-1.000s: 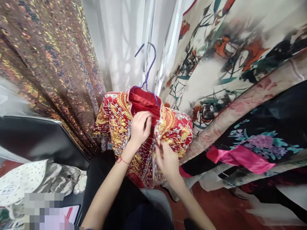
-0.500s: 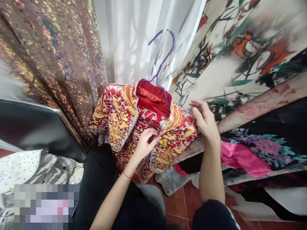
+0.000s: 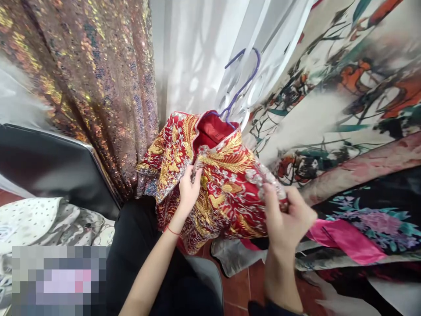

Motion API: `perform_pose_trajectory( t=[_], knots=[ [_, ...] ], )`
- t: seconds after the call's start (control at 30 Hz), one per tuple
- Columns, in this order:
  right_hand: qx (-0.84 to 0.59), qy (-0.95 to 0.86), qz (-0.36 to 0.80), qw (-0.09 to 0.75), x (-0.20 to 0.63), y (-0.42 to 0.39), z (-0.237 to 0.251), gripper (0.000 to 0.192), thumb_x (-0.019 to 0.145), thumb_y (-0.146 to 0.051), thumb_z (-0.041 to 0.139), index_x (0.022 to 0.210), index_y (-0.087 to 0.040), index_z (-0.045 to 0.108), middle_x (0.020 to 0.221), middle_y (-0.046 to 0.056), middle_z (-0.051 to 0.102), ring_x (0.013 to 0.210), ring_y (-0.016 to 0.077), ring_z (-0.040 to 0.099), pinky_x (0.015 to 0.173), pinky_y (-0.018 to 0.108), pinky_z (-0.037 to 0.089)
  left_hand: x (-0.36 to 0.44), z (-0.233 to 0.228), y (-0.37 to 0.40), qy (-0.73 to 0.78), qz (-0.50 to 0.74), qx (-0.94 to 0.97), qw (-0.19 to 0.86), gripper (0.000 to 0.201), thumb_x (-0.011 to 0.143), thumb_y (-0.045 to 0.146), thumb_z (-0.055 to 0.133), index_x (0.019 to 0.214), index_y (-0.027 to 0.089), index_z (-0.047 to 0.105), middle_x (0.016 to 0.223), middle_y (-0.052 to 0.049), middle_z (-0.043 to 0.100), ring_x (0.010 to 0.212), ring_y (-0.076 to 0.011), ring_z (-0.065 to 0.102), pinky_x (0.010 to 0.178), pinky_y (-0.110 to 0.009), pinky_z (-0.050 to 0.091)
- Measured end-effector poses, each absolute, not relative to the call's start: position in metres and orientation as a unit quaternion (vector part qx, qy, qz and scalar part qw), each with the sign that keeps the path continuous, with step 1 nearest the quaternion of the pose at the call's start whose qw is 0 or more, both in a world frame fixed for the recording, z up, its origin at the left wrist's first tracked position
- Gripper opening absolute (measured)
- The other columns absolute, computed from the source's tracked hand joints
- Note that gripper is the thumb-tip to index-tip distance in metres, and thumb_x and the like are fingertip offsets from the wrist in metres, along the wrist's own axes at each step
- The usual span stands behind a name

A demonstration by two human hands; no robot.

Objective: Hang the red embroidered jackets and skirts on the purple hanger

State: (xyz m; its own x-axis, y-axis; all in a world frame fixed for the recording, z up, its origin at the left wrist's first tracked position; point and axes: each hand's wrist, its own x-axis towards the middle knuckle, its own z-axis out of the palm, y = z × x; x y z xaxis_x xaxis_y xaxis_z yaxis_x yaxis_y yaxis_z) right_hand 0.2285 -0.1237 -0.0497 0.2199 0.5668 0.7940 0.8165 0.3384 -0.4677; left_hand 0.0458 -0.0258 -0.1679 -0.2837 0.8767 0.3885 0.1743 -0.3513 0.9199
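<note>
Garment: a red jacket (image 3: 223, 184) thick with gold and silver embroidery, held up in front of the person, between the sequinned cloth (image 3: 98, 87) on one side and the painted floral fabric (image 3: 345, 96) on the other.

Hanger: a purple wire hanger (image 3: 241, 85) sits inside the neck, its hook standing free above the collar against the white curtain (image 3: 197, 57); it catches on no rail that I can see.

Left hand: the left hand (image 3: 188, 191) pinches the front edge of the jacket just below the collar, grip closed on the cloth, a red thread round the wrist.

Right hand: the right hand (image 3: 289, 217) has its fingers curled round the far shoulder or sleeve end, grip closed on the jacket there.

Done so far: to my eye the jacket is already seated on the hanger, with the red lining and size tag showing at the neck.

Left to do: the front looks open and rumpled, so I judge it wants closing or smoothing, and the hanger is not yet hung anywhere.

Around: a dark chair back (image 3: 49, 162) to the left, a pink satin piece (image 3: 345, 237) at the right, red floor tiles (image 3: 243, 285) below.
</note>
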Motion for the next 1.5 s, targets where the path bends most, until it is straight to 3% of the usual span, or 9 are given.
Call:
perform_pose_trajectory(
  t=[0.1, 0.3, 0.5, 0.63, 0.77, 1.07, 1.23, 1.4, 1.5],
  knots=[
    [-0.576, -0.628, -0.189, 0.488, 0.215, -0.133, -0.074, 0.029, 0.088, -0.045, 0.073, 0.084, -0.018, 0.061, 0.072, -0.001, 0.056, 0.061, 0.0116, 0.048, 0.060, 0.026, 0.037, 0.041, -0.189, -0.022, 0.529, 0.629, 0.497, 0.278, 0.027, 0.097, 0.047, 0.052, 0.089, 0.021, 0.053, 0.083, 0.000, 0.061, 0.076, -0.0138, 0.058, 0.076, -0.025, 0.045],
    [-0.623, -0.550, -0.245, 0.499, 0.229, -0.132, -0.120, 0.052, 0.082, -0.048, 0.078, 0.118, -0.016, 0.060, 0.094, 0.010, 0.059, 0.081, 0.0243, 0.058, 0.071, 0.037, 0.047, 0.014, -0.252, -0.037, 0.575, 0.635, 0.447, 0.257, 0.035, 0.088, 0.052, 0.065, 0.094, 0.020, 0.051, 0.089, -0.002, 0.060, 0.078, -0.0150, 0.060, 0.072, -0.026, 0.049],
    [-0.575, -0.619, -0.307, 0.439, 0.223, -0.120, -0.114, 0.077, 0.082, -0.046, 0.077, 0.145, -0.013, 0.045, 0.128, 0.025, 0.058, 0.119, 0.0409, 0.054, 0.098, 0.058, 0.042, -0.036, -0.278, -0.027, 0.762, 0.388, 0.513, 0.071, 0.038, 0.081, 0.038, 0.072, 0.104, 0.014, 0.054, 0.110, -0.017, 0.061, 0.106, -0.0307, 0.059, 0.089, -0.037, 0.047],
    [-0.592, -0.634, -0.293, 0.401, 0.223, -0.087, -0.103, 0.064, 0.087, -0.055, 0.069, 0.137, -0.016, 0.055, 0.119, 0.020, 0.065, 0.109, 0.0367, 0.060, 0.094, 0.052, 0.043, -0.057, -0.279, -0.030, 0.792, 0.286, 0.528, 0.105, 0.005, 0.087, 0.025, 0.058, 0.086, 0.020, 0.057, 0.084, -0.008, 0.066, 0.082, -0.0244, 0.064, 0.068, -0.030, 0.039],
    [-0.595, -0.629, -0.265, 0.425, 0.241, -0.049, -0.104, 0.059, 0.086, -0.066, 0.064, 0.115, -0.014, 0.066, 0.094, 0.014, 0.068, 0.088, 0.0297, 0.062, 0.080, 0.041, 0.046, -0.055, -0.273, -0.060, 0.787, 0.284, 0.536, 0.114, 0.017, 0.088, 0.028, 0.055, 0.073, 0.021, 0.054, 0.067, -0.003, 0.061, 0.062, -0.0180, 0.058, 0.058, -0.028, 0.025],
    [-0.583, -0.597, -0.208, 0.509, 0.250, -0.025, -0.090, 0.051, 0.085, -0.069, 0.063, 0.092, -0.019, 0.064, 0.085, 0.011, 0.063, 0.081, 0.0278, 0.058, 0.079, 0.043, 0.045, 0.011, -0.203, -0.131, 0.592, 0.526, 0.607, 0.068, 0.031, 0.081, 0.020, 0.052, 0.055, 0.021, 0.035, 0.046, 0.004, 0.039, 0.041, -0.0092, 0.038, 0.049, -0.025, 0.030],
    [-0.575, -0.558, -0.206, 0.562, 0.247, -0.026, -0.083, 0.038, 0.091, -0.059, 0.060, 0.090, -0.022, 0.063, 0.085, 0.008, 0.058, 0.086, 0.0279, 0.057, 0.087, 0.048, 0.043, 0.060, -0.213, -0.129, 0.500, 0.427, 0.746, 0.103, 0.016, 0.081, 0.018, 0.055, 0.066, 0.022, 0.054, 0.057, 0.001, 0.061, 0.050, -0.0137, 0.056, 0.053, -0.027, 0.033],
    [-0.575, -0.605, -0.223, 0.503, 0.238, -0.013, -0.097, 0.056, 0.087, -0.064, 0.061, 0.117, -0.017, 0.062, 0.115, 0.019, 0.060, 0.115, 0.0381, 0.054, 0.102, 0.063, 0.037, 0.069, -0.244, -0.077, 0.603, 0.230, 0.737, 0.199, 0.009, 0.088, 0.019, 0.057, 0.089, 0.021, 0.065, 0.086, -0.007, 0.075, 0.074, -0.0213, 0.070, 0.060, -0.028, 0.037],
    [-0.566, -0.631, -0.268, 0.459, 0.221, -0.012, -0.104, 0.072, 0.081, -0.064, 0.069, 0.134, -0.018, 0.055, 0.145, 0.024, 0.046, 0.140, 0.0465, 0.036, 0.110, 0.073, 0.023, 0.054, -0.255, -0.049, 0.607, 0.226, 0.734, 0.202, 0.012, 0.091, 0.018, 0.054, 0.096, 0.020, 0.064, 0.093, -0.009, 0.074, 0.081, -0.0228, 0.070, 0.065, -0.029, 0.038]
  ],
)
